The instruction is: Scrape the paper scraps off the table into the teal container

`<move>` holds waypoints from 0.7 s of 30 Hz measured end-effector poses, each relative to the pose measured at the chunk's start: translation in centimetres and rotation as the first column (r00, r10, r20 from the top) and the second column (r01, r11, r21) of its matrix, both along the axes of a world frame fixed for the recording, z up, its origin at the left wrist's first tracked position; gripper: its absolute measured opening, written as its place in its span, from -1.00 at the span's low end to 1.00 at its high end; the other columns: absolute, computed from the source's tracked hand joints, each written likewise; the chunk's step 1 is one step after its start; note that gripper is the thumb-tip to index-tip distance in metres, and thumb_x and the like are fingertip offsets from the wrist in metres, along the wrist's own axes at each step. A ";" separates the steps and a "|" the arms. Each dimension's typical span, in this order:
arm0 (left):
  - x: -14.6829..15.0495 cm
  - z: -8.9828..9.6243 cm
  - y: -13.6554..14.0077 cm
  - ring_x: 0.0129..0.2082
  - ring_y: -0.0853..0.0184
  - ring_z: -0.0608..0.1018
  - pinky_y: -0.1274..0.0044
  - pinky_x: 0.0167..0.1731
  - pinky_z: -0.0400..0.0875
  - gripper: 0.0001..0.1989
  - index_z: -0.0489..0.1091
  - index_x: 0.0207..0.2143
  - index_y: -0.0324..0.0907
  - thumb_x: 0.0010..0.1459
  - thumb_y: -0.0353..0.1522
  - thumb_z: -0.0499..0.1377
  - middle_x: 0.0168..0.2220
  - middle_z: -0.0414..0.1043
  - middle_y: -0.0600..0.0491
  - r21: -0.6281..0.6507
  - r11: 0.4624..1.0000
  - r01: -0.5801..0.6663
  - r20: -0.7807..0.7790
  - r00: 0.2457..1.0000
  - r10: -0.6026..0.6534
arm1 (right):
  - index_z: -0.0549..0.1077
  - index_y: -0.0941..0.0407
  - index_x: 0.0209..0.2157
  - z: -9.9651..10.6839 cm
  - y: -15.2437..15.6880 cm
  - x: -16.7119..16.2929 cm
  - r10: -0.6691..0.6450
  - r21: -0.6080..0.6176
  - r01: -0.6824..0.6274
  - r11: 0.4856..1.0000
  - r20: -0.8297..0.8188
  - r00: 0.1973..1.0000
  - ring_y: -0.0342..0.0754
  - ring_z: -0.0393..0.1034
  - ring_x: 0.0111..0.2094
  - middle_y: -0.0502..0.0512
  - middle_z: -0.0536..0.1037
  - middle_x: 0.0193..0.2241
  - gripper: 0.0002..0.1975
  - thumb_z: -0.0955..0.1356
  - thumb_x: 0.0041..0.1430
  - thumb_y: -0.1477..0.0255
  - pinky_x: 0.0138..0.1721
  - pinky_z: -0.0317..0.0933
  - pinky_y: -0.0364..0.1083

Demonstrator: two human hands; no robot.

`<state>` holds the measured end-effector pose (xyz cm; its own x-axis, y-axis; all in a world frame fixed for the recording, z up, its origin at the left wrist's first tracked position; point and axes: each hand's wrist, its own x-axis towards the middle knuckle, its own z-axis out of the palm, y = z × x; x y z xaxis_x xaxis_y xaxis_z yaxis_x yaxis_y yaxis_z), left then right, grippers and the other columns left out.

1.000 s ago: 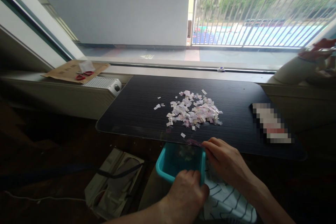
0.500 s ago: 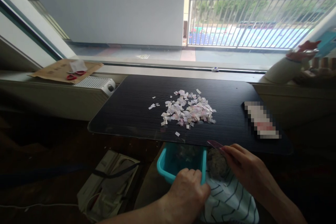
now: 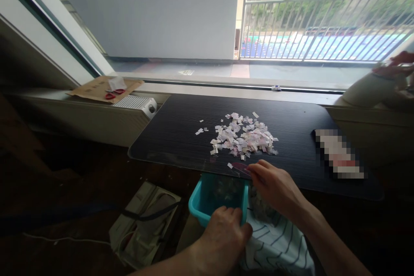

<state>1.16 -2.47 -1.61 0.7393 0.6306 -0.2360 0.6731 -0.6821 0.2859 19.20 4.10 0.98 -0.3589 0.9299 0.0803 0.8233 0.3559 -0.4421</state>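
Observation:
My left hand (image 3: 223, 230) is closed over the near rim of a turquoise plastic bin (image 3: 198, 212), held just below the table's front edge. Some small bits lie inside the bin, too dim to make out. Between the fingers of my right hand (image 3: 276, 181) is a thin, see-through pinkish-purple flat piece (image 3: 239, 167). Its tip lies over the front of the black table (image 3: 177, 133), beside a single paper scrap (image 3: 230, 165). Beyond it spreads a loose heap of small whitish and pink paper scraps (image 3: 250, 136). A striped cloth (image 3: 274, 246) is below my right hand.
A dark flat object with a blurred-out face (image 3: 339, 155) lies at the table's right. Red-handled scissors (image 3: 114, 94) rest on brown paper (image 3: 92, 88) on the left sill. An open pale case (image 3: 145, 224) stands on the floor, near a white cable (image 3: 71, 239).
My right hand has moved left and up, bringing the pinkish piece over the table's front edge by the lone scrap. My left hand still grips the bin. The view has turned slightly left.

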 end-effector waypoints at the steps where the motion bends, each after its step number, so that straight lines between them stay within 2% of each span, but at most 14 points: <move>1: -0.6 -0.2 -0.1 -0.32 0.14 0.48 0.35 -0.32 0.37 -0.92 0.42 -0.30 -0.18 0.19 -0.35 0.20 -0.33 0.41 -0.05 -0.006 1.000 -0.029 -0.011 1.000 0.029 | 0.49 0.10 -0.23 0.2 0.4 -0.6 0.009 -0.006 -0.009 1.000 0.028 1.000 -0.12 0.37 -0.43 0.02 0.45 -0.37 -0.76 0.19 0.33 0.46 -0.41 0.08 -0.14; 5: -2.4 -0.7 -0.4 -0.31 0.15 0.46 0.36 -0.30 0.35 -0.91 0.43 -0.28 -0.15 0.11 -0.40 0.24 -0.32 0.40 -0.03 -0.023 0.988 -0.153 -0.026 0.988 0.153 | 0.48 0.10 -0.25 1.0 1.0 -1.3 0.032 -0.045 -0.027 0.999 0.129 0.991 -0.13 0.37 -0.43 0.01 0.45 -0.37 -0.78 0.21 0.29 0.52 -0.41 0.04 -0.14; 11: -3.4 -1.2 -0.6 -0.31 0.18 0.43 0.38 -0.28 0.32 -0.94 0.42 -0.31 -0.14 0.12 -0.42 0.22 -0.33 0.35 0.00 -0.029 0.963 -0.266 0.022 0.963 0.267 | 0.42 0.09 -0.37 2.0 -1.4 2.1 0.036 -0.098 -0.012 0.995 0.244 0.969 -0.11 0.35 -0.46 0.00 0.40 -0.42 -0.77 0.17 0.29 0.49 -0.42 0.04 -0.10; 17: -2.9 -1.3 -0.3 -0.32 0.21 0.41 0.41 -0.28 0.30 -0.94 0.43 -0.30 -0.12 0.14 -0.43 0.19 -0.35 0.33 0.02 -0.014 0.967 -0.252 0.044 0.967 0.253 | 0.44 0.04 -0.29 1.6 -4.6 5.1 0.018 -0.194 0.017 0.981 0.181 0.983 -0.13 0.37 -0.47 -0.02 0.41 -0.41 -0.75 0.15 0.34 0.41 -0.43 0.10 -0.11; 21: -2.0 -1.6 0.1 -0.31 0.21 0.42 0.41 -0.28 0.31 -0.92 0.43 -0.30 -0.14 0.13 -0.45 0.19 -0.33 0.35 0.00 -0.014 0.976 -0.218 0.022 0.976 0.218 | 0.45 0.05 -0.19 1.4 -3.4 4.4 -0.070 -0.075 0.075 0.994 0.063 0.996 -0.12 0.38 -0.44 0.03 0.46 -0.35 -0.74 0.15 0.35 0.37 -0.39 0.16 -0.11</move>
<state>-0.85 -2.42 -3.25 0.5896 0.7747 -0.2285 0.7984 -0.5164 0.3097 23.63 0.72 2.34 -0.2923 0.9562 -0.0128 0.8718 0.2609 -0.4146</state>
